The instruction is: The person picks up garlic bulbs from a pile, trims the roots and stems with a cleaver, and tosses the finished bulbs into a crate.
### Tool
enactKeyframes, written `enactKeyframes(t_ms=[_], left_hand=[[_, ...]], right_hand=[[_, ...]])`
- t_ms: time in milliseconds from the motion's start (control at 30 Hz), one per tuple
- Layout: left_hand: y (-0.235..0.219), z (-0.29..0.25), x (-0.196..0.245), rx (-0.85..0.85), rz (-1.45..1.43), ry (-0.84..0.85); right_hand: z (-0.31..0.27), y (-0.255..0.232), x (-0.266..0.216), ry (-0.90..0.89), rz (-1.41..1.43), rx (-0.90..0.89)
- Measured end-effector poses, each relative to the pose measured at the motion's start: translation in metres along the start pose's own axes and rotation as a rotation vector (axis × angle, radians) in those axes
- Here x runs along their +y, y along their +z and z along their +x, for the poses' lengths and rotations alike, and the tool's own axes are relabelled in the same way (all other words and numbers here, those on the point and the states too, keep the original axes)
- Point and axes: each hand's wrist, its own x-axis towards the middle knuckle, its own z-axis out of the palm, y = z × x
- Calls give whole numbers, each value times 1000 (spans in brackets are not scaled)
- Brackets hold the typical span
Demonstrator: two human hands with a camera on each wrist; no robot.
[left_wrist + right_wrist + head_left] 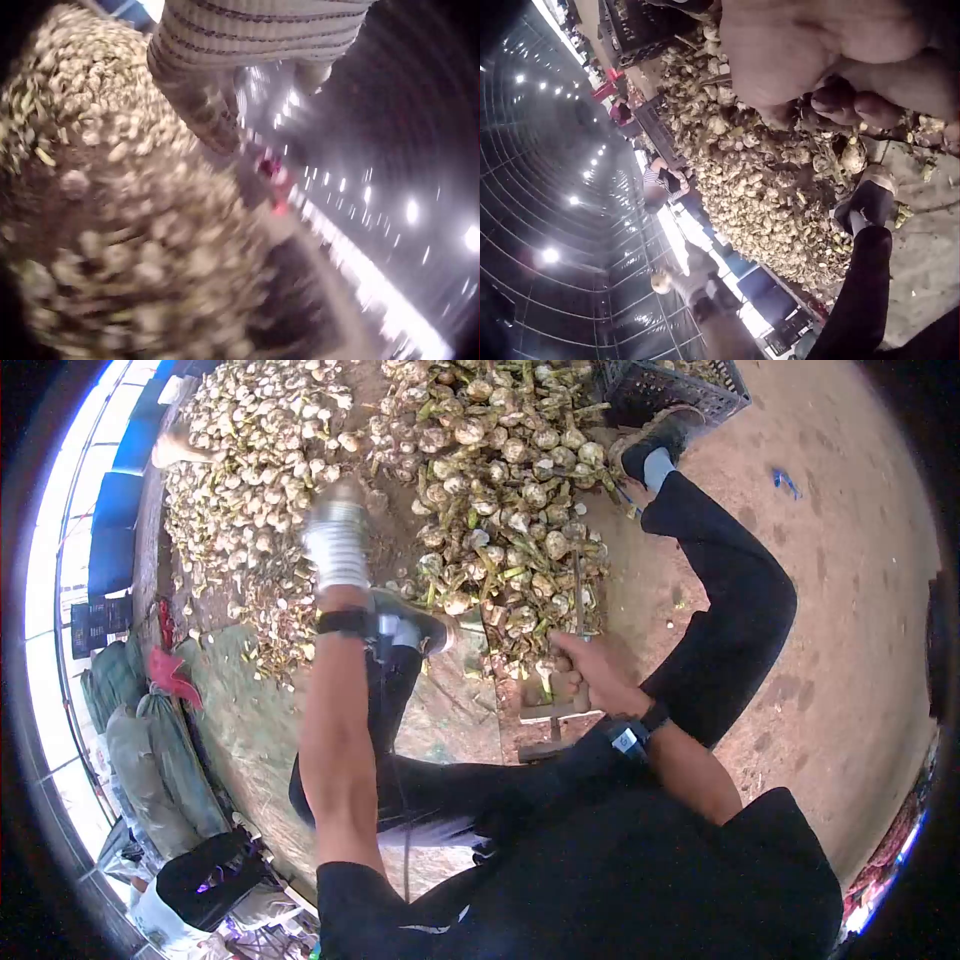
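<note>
Head view: a seated worker trims garlic; the bare right hand [590,665] curls around a stalk at the upright blade [579,595], gloved left hand [335,540] blurred above the garlic heap [500,480]. Whether the glove holds anything cannot be told. A black crate [680,385] holds more bulbs. Left wrist view: only blur. Right wrist view: fingers [840,101] curled above the heap. Next likely calls for 1 fresh bulb.

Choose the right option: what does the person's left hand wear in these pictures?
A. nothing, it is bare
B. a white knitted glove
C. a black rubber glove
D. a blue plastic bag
B: in the head view the left hand is covered by a white ribbed knit glove, raised over the garlic pile.
</note>
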Motion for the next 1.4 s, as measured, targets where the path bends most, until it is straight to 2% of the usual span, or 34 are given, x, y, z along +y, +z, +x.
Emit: enactKeyframes(t_ms=[33,67,100,133,167,200,233,300,333,367,433,467,500,567,633,667,700,767,833,900,933,967,1033,1100,1133,1167,1233,1300,1333,1400], left_hand=[[5,-13,-49,-124,74,-41],[6,-29,-92,-202,737,89],[18,-55,-96,-307,1217,-47],[17,-65,-124,-470,1439,-247],[21,-77,-141,-545,1610,-317],[22,-88,-155,-423,1598,-340],[27,-97,-160,-304,1583,-361],[32,-102,-167,-375,1580,-324],[29,-102,-167,-414,1587,-275],[24,-109,-169,-393,1412,-171],[15,-120,-168,-386,1087,-180],[15,-129,-165,-363,683,-281],[14,-140,-162,-389,546,-334],[32,-161,-104,-486,434,-349],[53,-179,-62,-570,242,-242],[60,-193,-33,-585,398,-93],[62,-198,-31,-647,361,-126],[68,-208,-10,-661,445,-110],[73,-216,7,-669,548,-123],[81,-224,12,-555,53,-152],[82,-226,12,-531,-4,-225],[82,-227,13,-532,-4,-221],[82,-228,15,-557,-11,-214],[73,-227,9,-606,-20,-190],[70,-226,10,-610,-21,-201],[69,-227,10,-613,-22,-214],[72,-230,21,-594,9,-247],[52,-219,4,-823,655,256],[44,-219,-6,-821,652,247],[27,-224,-21,-816,559,106]], right_hand=[[2,-2,3,-7,-11,33],[-3,2,-1,-25,-60,64],[-4,3,2,-8,-48,80],[-7,2,3,-24,-57,71],[-6,-2,1,-53,-74,59],[15,-16,23,-15,16,-60],[18,-18,22,-17,16,-45],[19,-16,26,-14,-40,49],[13,-11,19,-55,-49,36],[18,-8,14,-66,-59,19],[19,-1,11,-57,-115,91],[17,1,9,-138,-88,97],[15,3,5,-146,-87,98],[8,10,-7,-230,-20,131],[-6,20,-27,-232,-6,179],[-6,22,-28,-249,141,134],[-7,25,-31,-260,291,86],[-27,27,-45,-286,339,20],[-41,25,-50,-478,147,-185],[-57,30,-49,-479,73,-122],[-63,33,-49,-511,-35,-90],[-68,34,-50,-541,-144,-55],[-71,26,-53,-538,-178,-52],[-75,12,-53,-697,-559,94],[-90,12,-61,-613,-614,76],[-90,8,-58,-606,-617,80],[-90,1,-53,-685,-1069,120],[-92,4,-45,-731,-1185,82],[-93,6,-42,-787,-1296,39],[-95,15,-45,-766,-1284,2]])
